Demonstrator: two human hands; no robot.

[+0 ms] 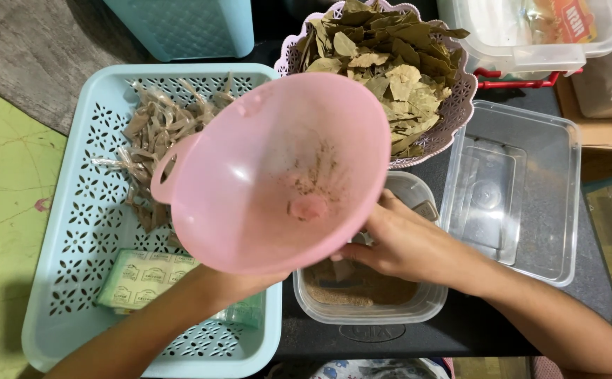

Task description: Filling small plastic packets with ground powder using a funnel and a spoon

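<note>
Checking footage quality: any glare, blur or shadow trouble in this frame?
Head view: sharp overall; the pink plastic funnel, close to the lens, is slightly soft and hides the left hand; mild glare on the clear plastic tub; right hand evenly lit, soft shadows only.

A dark tabletop (418, 337) is seen under even light. Grey wood-grain floor (25, 42) is shown beyond its far left corner, and a green mat (4, 210) is laid along its left edge.
</note>
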